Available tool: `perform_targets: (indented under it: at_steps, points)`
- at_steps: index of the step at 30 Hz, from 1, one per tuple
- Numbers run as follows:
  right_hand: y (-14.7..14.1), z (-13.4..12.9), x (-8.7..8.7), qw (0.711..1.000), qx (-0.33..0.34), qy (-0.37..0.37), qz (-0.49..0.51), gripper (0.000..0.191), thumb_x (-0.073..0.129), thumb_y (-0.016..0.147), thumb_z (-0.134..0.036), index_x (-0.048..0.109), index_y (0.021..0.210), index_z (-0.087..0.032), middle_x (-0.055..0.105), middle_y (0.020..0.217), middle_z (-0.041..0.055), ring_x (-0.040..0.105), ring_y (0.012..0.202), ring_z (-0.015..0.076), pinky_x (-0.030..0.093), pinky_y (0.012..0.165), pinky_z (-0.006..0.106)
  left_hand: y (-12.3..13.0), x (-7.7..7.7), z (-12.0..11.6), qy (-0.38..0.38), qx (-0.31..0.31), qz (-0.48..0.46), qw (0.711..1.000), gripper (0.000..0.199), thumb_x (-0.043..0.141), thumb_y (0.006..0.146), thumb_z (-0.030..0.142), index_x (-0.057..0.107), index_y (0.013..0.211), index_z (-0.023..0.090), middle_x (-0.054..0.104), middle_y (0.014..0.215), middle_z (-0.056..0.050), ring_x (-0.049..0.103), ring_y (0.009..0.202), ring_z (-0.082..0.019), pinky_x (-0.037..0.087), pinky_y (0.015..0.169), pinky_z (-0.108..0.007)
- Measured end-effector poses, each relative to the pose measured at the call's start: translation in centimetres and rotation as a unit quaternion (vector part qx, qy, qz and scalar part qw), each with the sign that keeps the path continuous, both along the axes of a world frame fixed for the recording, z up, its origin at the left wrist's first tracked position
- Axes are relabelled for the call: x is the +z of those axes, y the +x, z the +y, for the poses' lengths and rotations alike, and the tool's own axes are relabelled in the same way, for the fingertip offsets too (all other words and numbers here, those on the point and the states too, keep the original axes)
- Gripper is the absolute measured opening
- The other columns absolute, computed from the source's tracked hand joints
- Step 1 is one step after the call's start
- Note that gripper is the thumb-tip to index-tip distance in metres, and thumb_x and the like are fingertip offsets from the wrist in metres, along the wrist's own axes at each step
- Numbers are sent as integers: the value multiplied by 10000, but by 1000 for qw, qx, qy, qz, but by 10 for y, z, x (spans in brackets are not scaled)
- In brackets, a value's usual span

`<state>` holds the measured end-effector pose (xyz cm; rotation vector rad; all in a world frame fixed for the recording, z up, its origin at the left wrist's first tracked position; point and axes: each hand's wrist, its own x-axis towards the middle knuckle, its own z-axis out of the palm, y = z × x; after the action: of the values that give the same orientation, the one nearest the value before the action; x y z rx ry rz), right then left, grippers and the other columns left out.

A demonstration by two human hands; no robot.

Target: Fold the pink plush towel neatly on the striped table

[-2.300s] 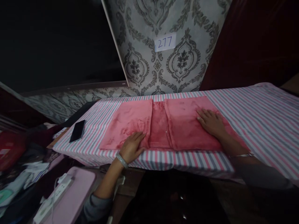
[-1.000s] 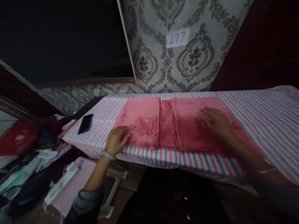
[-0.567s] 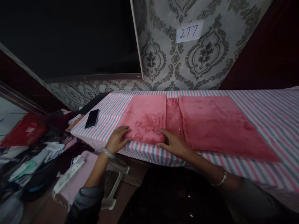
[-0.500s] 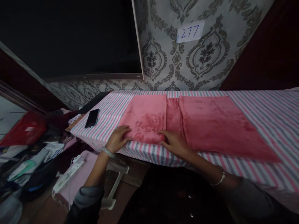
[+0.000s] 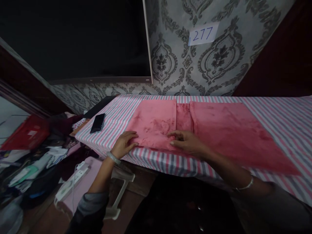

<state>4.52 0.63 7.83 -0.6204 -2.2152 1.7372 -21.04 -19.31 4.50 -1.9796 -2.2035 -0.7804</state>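
A pink plush cloth [image 5: 224,136] lies folded on a bed-like surface, its left panel [image 5: 156,113] and right part folded in with a narrow strip [image 5: 183,116] between them. At the left panel's front left corner, my left hand [image 5: 123,144] has the cloth between thumb and fingers. My right hand [image 5: 188,142] pinches the same panel near its front right corner, thumb towards me. The front edge between both hands looks slightly raised and wrinkled. Part of the strip is hidden behind my right hand.
A striped sheet [image 5: 112,113] covers the surface, with a phone [image 5: 97,123] at its left. A large screen [image 5: 78,39] hangs above. Lower left are a power strip [image 5: 73,178] on a pink stool, piled clothes [image 5: 36,172] and a red basket [image 5: 26,132].
My right hand has shifted slightly up and turned at the panel's front right corner. My left hand keeps its place at the left corner. The view has shifted a little.
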Motion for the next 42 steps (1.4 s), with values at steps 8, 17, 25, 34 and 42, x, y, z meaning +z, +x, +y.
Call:
perform_targets:
  at_steps: [8, 17, 25, 34, 42]
  points:
    - [1, -4, 12, 994, 10, -111, 1, 415, 656, 753, -227, 673, 1153, -119, 546, 609, -47, 490, 542, 90, 400, 545, 216, 2, 0, 4, 22, 10, 1, 1000, 250, 562, 908, 403, 665, 979, 187, 698, 1104, -112, 643, 1045, -237, 512, 936, -418]
    - [-19, 15, 14, 983, -29, 183, 15, 374, 626, 800, -177, 686, 1168, -143, 611, 699, -8, 545, 657, 138, 428, 631, 255, -4, 4, 13, 5, 32, -1, 999, 160, 523, 896, 325, 608, 929, 193, 697, 990, -83, 644, 930, -219, 526, 842, -382]
    - [-9, 17, -15, 864, -9, 503, 30, 183, 481, 917, -122, 659, 924, -164, 649, 941, 97, 575, 902, 221, 440, 801, 323, 5, 13, 9, 19, 76, 145, 986, 153, 428, 900, 197, 579, 919, 194, 626, 920, -95, 586, 888, -240, 496, 807, -386]
    - [8, 2, -64, 818, 59, 572, 14, 258, 404, 923, -65, 633, 993, -160, 623, 939, 91, 558, 876, 223, 438, 754, 346, 5, -8, -7, -36, 70, 178, 981, 176, 452, 860, 145, 610, 912, 203, 616, 905, -103, 561, 861, -262, 478, 764, -403]
    - [13, -3, -59, 871, 11, 485, 82, 224, 429, 913, -69, 608, 988, -180, 620, 1021, 78, 564, 974, 210, 451, 841, 336, 14, 5, -8, 11, 56, 133, 989, 223, 494, 784, 156, 594, 983, 173, 613, 1058, -128, 562, 979, -283, 468, 818, -431]
